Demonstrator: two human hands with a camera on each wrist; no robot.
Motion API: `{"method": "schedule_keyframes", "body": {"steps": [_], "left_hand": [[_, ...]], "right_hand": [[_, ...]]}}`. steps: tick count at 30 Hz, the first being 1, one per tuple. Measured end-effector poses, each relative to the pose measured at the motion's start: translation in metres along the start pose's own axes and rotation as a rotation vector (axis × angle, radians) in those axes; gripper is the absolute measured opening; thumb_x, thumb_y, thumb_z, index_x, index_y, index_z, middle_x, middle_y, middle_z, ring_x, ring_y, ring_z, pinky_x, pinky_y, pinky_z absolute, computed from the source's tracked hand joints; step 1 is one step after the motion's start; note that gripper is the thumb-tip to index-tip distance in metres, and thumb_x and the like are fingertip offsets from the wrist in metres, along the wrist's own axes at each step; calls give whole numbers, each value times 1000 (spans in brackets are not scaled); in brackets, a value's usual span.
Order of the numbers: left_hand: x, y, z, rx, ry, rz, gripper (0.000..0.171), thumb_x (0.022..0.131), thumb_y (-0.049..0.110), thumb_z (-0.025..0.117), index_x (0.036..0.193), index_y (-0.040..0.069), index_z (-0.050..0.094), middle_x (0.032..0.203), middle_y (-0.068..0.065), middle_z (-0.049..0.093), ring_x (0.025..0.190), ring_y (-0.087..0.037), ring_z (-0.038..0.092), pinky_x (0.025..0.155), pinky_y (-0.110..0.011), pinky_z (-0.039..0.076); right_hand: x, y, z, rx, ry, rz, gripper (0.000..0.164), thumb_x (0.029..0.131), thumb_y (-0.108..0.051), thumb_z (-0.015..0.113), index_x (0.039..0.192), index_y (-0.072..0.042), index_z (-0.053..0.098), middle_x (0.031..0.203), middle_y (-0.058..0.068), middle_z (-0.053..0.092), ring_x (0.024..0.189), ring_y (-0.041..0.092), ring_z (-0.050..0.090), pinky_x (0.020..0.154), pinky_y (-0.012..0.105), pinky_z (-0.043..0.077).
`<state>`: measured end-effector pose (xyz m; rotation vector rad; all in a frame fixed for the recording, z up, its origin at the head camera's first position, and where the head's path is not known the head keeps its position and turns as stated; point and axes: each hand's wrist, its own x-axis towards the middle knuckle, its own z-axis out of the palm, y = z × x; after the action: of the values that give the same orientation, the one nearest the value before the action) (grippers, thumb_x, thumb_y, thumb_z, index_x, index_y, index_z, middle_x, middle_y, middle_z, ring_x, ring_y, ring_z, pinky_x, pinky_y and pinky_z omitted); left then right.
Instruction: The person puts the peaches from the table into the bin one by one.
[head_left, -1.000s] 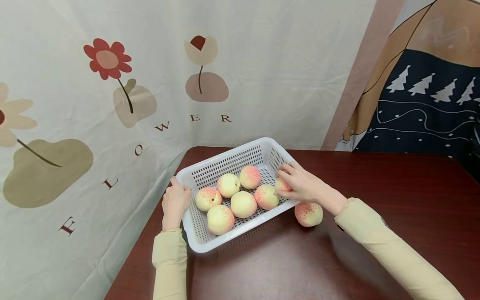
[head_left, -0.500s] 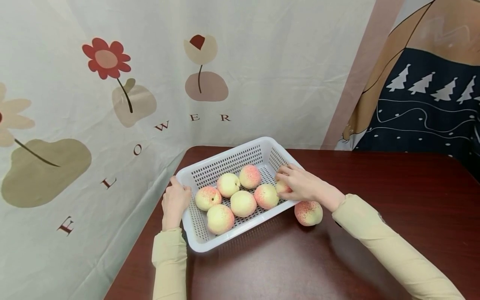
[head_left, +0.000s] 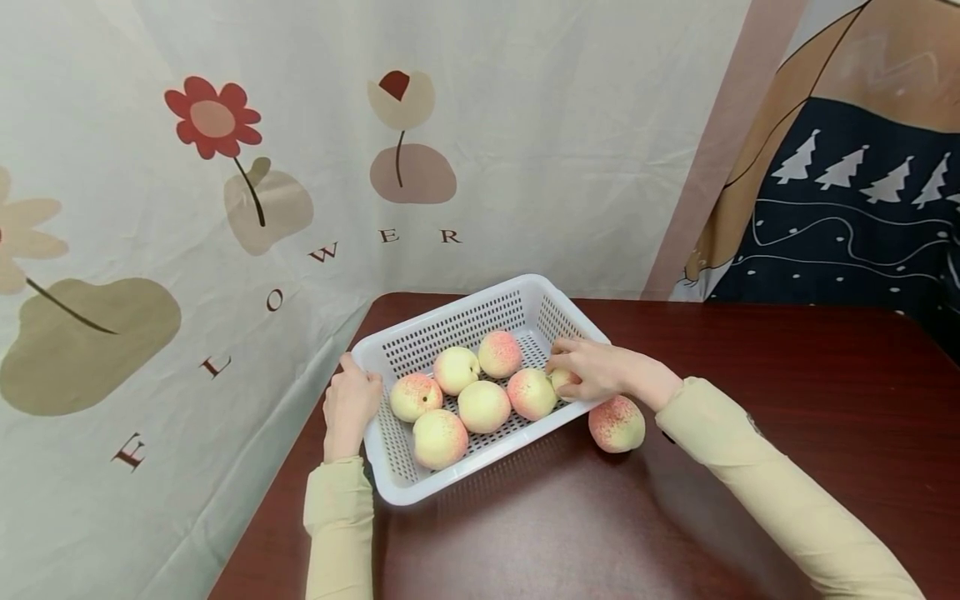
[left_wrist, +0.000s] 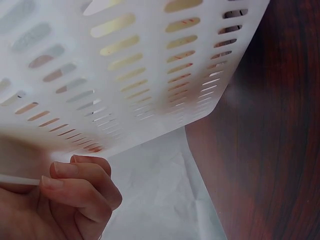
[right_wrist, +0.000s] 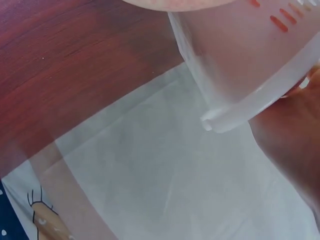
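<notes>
A white perforated plastic basket holds several yellow-and-pink peaches. At its left end my left hand grips the rim. In the left wrist view, the curled fingers of that hand are at the edge of the slotted basket wall. My right hand reaches over the right end with its fingers around a peach, partly hidden by the hand. Outside the basket, below my right wrist, another peach sits on the table. The right wrist view shows the basket's corner, but not the fingertips.
The dark red-brown wooden table extends to the right and toward me. Behind and left of it hangs a pale cloth printed with flowers and letters. A dark panel with white trees is at the far right.
My right hand has shifted slightly left and toward me with its peach. The neighbouring peaches have edged slightly left. My left hand has stayed on the rim.
</notes>
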<state>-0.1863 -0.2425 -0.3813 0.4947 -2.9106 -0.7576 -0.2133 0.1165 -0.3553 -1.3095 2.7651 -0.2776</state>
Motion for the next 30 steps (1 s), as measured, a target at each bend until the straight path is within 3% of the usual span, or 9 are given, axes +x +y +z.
{"method": "schedule_keyframes", "body": {"steps": [9,15,30], "left_hand": [[0,-1,-2,0,-8,0,58,90,18,37,138,-9,21,107,-38,55,83,-47,58,64,-51,43],[-1,0,-2,-2,-6,-2,57,89,17,38,138,-9,22,109,-38,54,85,-47,57,66,-53,43],[-2,0,-2,0,-2,11,57,89,17,37,137,-9,22,105,-38,56,80,-46,57,62,-51,42]], "right_hand": [[4,3,1,84,-131,37,27,85,-24,64,110,-14,62,118,4,51,102,17,49,88,37,42],[8,5,3,105,-173,89,28,84,-27,66,110,-18,61,107,-2,52,90,12,47,81,32,40],[14,-1,6,110,-186,144,41,80,-29,71,116,-13,59,118,3,60,105,17,54,92,39,43]]}}
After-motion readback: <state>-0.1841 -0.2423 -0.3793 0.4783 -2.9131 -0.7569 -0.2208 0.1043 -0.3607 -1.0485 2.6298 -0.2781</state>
